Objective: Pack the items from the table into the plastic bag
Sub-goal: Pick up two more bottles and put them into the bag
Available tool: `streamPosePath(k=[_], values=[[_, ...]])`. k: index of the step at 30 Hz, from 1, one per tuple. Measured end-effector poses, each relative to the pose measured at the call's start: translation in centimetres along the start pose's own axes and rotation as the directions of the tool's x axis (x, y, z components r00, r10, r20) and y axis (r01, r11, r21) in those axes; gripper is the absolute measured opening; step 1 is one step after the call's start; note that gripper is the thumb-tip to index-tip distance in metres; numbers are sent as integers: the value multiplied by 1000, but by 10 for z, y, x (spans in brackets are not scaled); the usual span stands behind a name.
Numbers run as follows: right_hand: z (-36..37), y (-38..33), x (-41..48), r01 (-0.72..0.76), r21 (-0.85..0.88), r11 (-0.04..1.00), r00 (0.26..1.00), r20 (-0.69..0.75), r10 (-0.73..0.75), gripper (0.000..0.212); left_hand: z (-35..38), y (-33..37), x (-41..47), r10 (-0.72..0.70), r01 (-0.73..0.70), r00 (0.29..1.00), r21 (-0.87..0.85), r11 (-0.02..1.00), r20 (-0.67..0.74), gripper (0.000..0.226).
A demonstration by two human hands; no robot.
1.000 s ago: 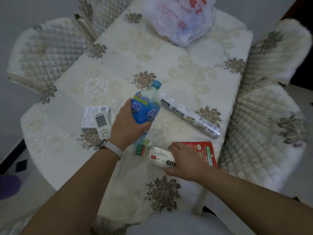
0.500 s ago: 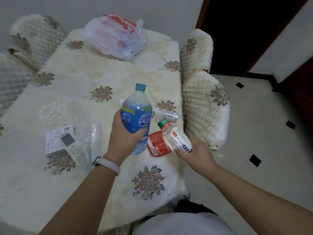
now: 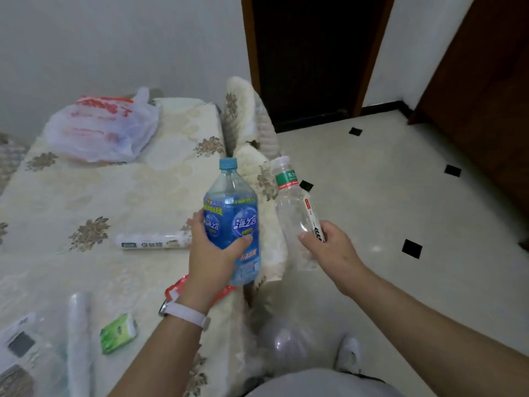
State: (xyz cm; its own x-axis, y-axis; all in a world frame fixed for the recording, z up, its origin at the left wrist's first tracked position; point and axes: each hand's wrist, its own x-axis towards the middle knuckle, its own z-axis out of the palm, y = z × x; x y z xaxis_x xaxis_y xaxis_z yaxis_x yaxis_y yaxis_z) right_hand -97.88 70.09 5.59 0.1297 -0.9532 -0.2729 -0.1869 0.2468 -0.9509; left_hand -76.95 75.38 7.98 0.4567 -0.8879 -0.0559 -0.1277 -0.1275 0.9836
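Items nearest us lie on the bench (image 3: pixel 86 196): a green packet (image 3: pixel 118 333) and white roll (image 3: pixel 80 336) at 7 o'clock, a red packet (image 3: pixel 173 289) under our left wrist. Both bottles have come up off the bench within the last second. Our left grip (image 3: pixel 211 253) wraps the blue bottle (image 3: pixel 232 222) at centre, and our right grip (image 3: pixel 335 247) closes round the clear bottle (image 3: pixel 292 207) just to its 3 o'clock, out over the floor. Farther, a boxed film roll (image 3: pixel 154 242) lies at 9 o'clock. Farthest, at 10 o'clock, sits the plastic bag (image 3: pixel 100 130), so we judge the carry across remains.
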Motion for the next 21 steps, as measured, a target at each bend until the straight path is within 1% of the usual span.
streamPosePath(k=[1, 4, 9, 11, 13, 16, 19, 21], values=[[-21, -1, 8, 6, 10, 1000, 1000, 8, -6, 19, 22, 7, 5, 0, 0, 1000, -3, 1000, 15, 77], [-83, 0, 35, 29, 44, 999, 999, 30, -31, 12, 88, 27, 22, 17, -17, 999, 5, 1000, 50, 79], [-174, -4, 68, 60, 127, 990, 997, 32, -65, 22, 186, 46, 36, 41, -41, 991, -5, 999, 126, 71], [-202, -11, 78, 63, 155, 986, 997, 40, -70, 27, 216, 53, 41, 34, -36, 988, 10, 999, 150, 79], [-225, -16, 87, 63, 157, 986, 997, 33, -69, 30, 241, 60, 49, 25, -25, 985, 1, 1000, 173, 84], [-247, -23, 105, 65, 177, 982, 997, 18, -70, 42, 273, 66, 67, 28, -30, 975, 6, 1000, 221, 86], [-256, -25, 133, 41, 241, 970, 999, -1, -42, 37, 298, 67, 93, 30, -33, 966, 4, 999, 255, 83], [-259, -30, 154, 12, 287, 958, 1000, -20, -6, 36, 315, 66, 115, 10, -12, 966, 6, 1000, 258, 84]])
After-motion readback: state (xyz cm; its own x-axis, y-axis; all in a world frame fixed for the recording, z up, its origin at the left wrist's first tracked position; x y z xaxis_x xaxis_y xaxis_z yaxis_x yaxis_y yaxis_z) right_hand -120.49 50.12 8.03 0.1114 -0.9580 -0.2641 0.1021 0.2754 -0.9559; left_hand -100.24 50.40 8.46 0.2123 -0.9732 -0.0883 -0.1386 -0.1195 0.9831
